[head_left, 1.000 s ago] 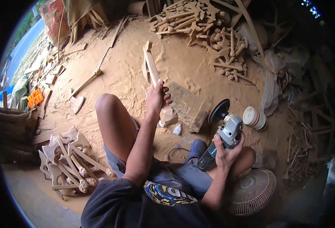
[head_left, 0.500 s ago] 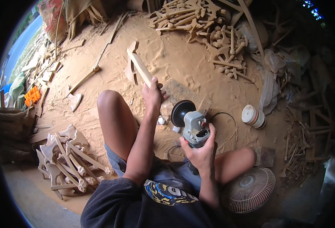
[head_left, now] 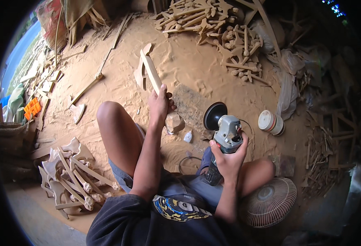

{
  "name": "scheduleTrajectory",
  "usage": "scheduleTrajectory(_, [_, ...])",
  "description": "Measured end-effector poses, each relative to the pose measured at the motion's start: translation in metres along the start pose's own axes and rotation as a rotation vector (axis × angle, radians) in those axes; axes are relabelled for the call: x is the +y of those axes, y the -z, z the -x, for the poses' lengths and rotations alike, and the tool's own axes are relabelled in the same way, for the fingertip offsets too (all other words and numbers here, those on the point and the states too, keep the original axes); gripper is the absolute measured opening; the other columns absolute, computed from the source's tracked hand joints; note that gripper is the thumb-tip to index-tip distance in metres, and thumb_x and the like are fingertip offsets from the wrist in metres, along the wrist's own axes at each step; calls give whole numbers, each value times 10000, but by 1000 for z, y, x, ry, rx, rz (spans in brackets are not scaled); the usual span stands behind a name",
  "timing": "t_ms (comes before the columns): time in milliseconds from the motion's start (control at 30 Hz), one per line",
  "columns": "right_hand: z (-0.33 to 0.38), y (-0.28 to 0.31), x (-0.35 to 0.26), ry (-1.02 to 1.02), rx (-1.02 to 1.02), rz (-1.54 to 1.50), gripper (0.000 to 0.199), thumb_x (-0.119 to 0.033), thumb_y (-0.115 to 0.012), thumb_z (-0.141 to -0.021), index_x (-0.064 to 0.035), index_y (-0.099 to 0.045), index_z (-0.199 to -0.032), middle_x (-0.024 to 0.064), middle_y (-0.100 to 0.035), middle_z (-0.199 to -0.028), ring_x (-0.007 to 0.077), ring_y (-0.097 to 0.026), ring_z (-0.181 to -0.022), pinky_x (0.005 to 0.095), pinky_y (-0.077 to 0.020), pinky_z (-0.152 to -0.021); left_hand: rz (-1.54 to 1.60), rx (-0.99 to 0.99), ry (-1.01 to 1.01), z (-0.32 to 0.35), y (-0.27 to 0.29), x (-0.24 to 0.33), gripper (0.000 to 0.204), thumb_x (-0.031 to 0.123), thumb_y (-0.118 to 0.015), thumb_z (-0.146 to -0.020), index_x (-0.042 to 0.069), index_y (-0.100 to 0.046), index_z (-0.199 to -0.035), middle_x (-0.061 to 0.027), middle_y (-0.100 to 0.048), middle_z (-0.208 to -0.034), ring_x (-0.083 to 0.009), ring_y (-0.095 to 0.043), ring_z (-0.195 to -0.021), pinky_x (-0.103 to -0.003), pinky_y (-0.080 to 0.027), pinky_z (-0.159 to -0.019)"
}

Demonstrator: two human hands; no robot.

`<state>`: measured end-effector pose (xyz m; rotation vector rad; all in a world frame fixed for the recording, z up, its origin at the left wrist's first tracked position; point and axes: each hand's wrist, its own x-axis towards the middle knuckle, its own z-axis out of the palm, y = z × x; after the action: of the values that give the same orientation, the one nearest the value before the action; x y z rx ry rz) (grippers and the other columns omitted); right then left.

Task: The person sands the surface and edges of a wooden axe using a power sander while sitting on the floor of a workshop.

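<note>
Left hand (head_left: 159, 104) is wrapped tight round a long carved wood piece (head_left: 151, 74), which slants up from the fist toward 11 o'clock over the sawdust floor (head_left: 196, 69), w/ its fat lower end poking out below the fist near a small white bottle (head_left: 187, 137). Right hand (head_left: 228, 158) grips the grey angle grinder (head_left: 225, 131) by its body, black disc at the top pointing to 11 o'clock, clear of the wood. Stack of carved pieces (head_left: 67, 174) at 8 o'clock, fan (head_left: 270, 201) at 4, white tub (head_left: 270, 122) at 3.
</note>
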<state>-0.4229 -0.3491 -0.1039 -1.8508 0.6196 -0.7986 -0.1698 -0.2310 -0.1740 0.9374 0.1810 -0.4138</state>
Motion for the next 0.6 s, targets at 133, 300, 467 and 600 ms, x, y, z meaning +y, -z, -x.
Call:
scheduleTrajectory(133, [-21, 30, 5, -74, 66, -137, 757, -119, -891, -823, 40, -411, -1387, 113, -635, -1120, 147, -654, -922, 310, -559, -833, -676, -148, 71, -6, -3, -21, 342, 314, -569, -1093, -27, -557, -1122, -100, -654, -871, -182, -627, -617, -352, -550, -565])
scheduleTrajectory(300, [-41, 55, 15, -9, 181, -139, 796, -88, -868, -846, 28, -369, -1455, 121, -611, -1150, 154, -641, -894, 318, -559, -824, -514, -497, 525, -26, -14, 1, 265, 209, -509, -1086, 18, -587, -1252, -145, -672, -1036, -232, -683, -802, -392, -605, -704])
scheduleTrajectory(467, [-60, 75, 37, 14, 236, -172, 801, -67, -860, -848, -4, -368, -1476, 126, -632, -1108, 169, -661, -817, 328, -578, -735, -198, -511, 679, 7, -37, 78, 367, 322, -425, -1092, 59, -611, -1268, -128, -665, -1087, -187, -642, -889, -350, -584, -771])
scheduleTrajectory(600, [-82, 60, 22, -47, 253, -299, 762, -44, -842, -854, -13, -379, -1459, 118, -643, -1064, 183, -673, -783, 337, -586, -700, -426, -512, 432, 3, -43, 74, 344, 332, -548, -1068, 25, -620, -1205, -113, -662, -1075, -139, -636, -858, -286, -555, -751])
